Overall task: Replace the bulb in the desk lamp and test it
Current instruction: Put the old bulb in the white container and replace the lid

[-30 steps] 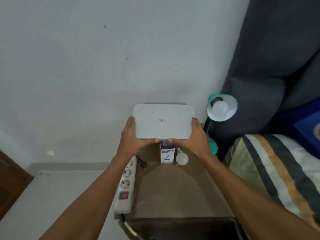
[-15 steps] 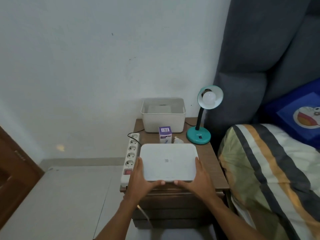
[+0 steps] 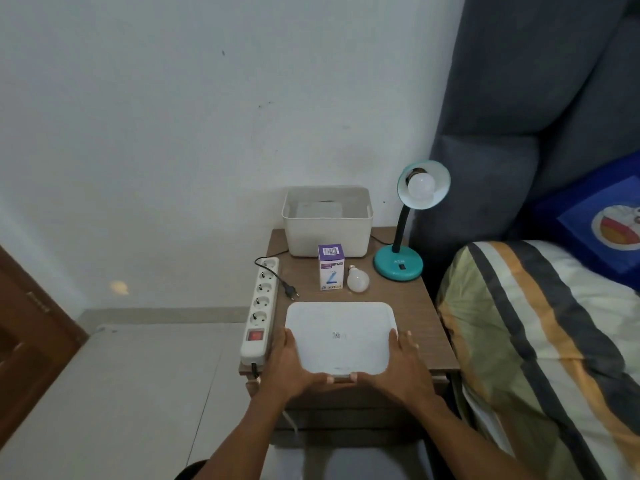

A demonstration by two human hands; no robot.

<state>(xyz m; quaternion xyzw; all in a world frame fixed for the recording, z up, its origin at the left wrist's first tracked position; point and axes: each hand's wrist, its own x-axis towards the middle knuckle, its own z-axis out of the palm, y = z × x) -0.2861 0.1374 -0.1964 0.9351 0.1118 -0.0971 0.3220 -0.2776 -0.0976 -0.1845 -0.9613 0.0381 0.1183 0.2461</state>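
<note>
A teal desk lamp (image 3: 398,266) stands at the back right of the wooden bedside table (image 3: 426,327), with a white bulb (image 3: 421,185) in its shade. A loose white bulb (image 3: 358,280) lies beside a purple and white bulb box (image 3: 331,267). The lamp's black plug (image 3: 292,291) lies unplugged next to the white power strip (image 3: 260,313). My left hand (image 3: 291,365) and my right hand (image 3: 403,363) grip the two sides of a white lid (image 3: 341,336) at the table's front.
An open white storage bin (image 3: 327,233) stands at the back of the table against the wall. A bed with a striped blanket (image 3: 540,341) and a grey headboard (image 3: 533,109) fills the right. A brown door (image 3: 31,327) is at the left.
The lid has come off the bin at the back and moved down to the table's front in both hands. The view has pulled back, which uncovers the open bin.
</note>
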